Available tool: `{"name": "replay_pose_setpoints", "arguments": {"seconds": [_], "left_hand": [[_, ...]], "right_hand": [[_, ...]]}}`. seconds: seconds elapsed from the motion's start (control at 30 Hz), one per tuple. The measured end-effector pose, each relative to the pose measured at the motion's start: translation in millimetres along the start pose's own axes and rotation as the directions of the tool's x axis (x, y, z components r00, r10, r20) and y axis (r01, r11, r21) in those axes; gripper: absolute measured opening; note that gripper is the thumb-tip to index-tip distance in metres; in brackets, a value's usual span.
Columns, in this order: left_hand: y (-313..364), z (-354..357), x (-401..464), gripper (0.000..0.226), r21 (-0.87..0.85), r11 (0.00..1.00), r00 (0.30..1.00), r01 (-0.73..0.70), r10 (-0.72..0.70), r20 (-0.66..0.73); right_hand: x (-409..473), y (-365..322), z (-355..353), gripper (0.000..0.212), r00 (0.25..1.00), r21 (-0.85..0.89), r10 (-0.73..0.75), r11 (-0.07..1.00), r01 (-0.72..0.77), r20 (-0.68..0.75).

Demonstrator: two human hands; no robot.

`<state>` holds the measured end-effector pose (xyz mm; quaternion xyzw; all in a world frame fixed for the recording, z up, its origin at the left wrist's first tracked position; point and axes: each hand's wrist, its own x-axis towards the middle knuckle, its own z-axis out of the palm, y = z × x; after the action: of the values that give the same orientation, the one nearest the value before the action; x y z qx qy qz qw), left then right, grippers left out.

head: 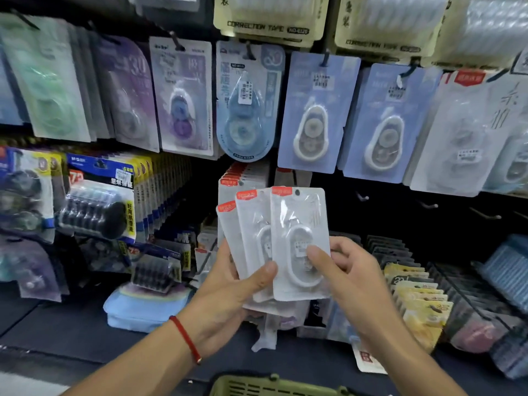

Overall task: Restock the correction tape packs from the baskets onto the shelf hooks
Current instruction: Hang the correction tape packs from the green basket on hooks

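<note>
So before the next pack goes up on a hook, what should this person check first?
1. Front white correction tape pack with red corner label separated from the fan: ok, the right hand pinches it.
2. Remaining white packs secure: ok, the left hand grips them.
3. Hang hole in the front pack clear: ok, visible and uncovered.
4. Bare metal hook free: ok, several empty ones sit to the right.
5. Matching row of red-labelled packs has room: cannot tell.
</note>
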<state>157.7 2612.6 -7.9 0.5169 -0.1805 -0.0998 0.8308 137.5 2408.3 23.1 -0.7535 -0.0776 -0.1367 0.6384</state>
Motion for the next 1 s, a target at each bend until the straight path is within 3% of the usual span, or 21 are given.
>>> {"name": "replay_pose_setpoints", "arguments": {"seconds": [0.13,0.23,0.37,0.53,0.6,0.67,0.73,0.83,0.9,1.0], "left_hand": [[8,-14,-3,0.073,0.096,0.992,0.986,-0.082,0.095,-0.140],[16,-25,-2,0.083,0.258,0.949,0.925,-0.178,0.251,-0.286],[27,-34,-1,0.091,0.303,0.920,0.874,-0.248,0.347,-0.339],[33,-33,-3,0.084,0.301,0.919,0.846,-0.256,0.364,-0.390],[34,-30,-4,0.083,0.274,0.930,0.860,-0.247,0.340,-0.380],[32,-27,-5,0.086,0.233,0.943,0.880,-0.238,0.311,-0.359],[28,-23,-6,0.090,0.207,0.951,0.904,-0.229,0.286,-0.317],[16,-16,-7,0.090,0.210,0.954,0.930,-0.216,0.266,-0.252],[9,-10,-8,0.088,0.214,0.955,0.943,-0.206,0.251,-0.216],[5,-7,-8,0.082,0.205,0.957,0.951,-0.206,0.246,-0.190]], "right_hand": [[6,6,2,0.029,0.997,0.059,-0.023,0.998,0.027,-0.073],[16,8,2,0.030,0.995,0.095,0.008,0.995,0.001,-0.095],[24,13,9,0.015,0.993,0.036,-0.012,0.999,0.017,-0.119],[26,17,15,0.027,0.988,0.016,-0.021,1.000,0.023,-0.153],[29,17,13,0.047,0.993,-0.095,0.065,0.993,-0.075,-0.101],[32,20,6,0.070,0.983,-0.393,0.161,0.901,-0.184,-0.090],[31,21,1,0.069,0.984,-0.557,0.153,0.811,-0.180,-0.094],[24,19,6,0.033,0.989,-0.340,0.110,0.938,-0.070,0.100],[18,18,16,0.038,0.967,-0.209,0.099,0.977,-0.049,0.234],[13,20,23,0.039,0.983,-0.187,0.008,0.982,0.028,0.186]]}}
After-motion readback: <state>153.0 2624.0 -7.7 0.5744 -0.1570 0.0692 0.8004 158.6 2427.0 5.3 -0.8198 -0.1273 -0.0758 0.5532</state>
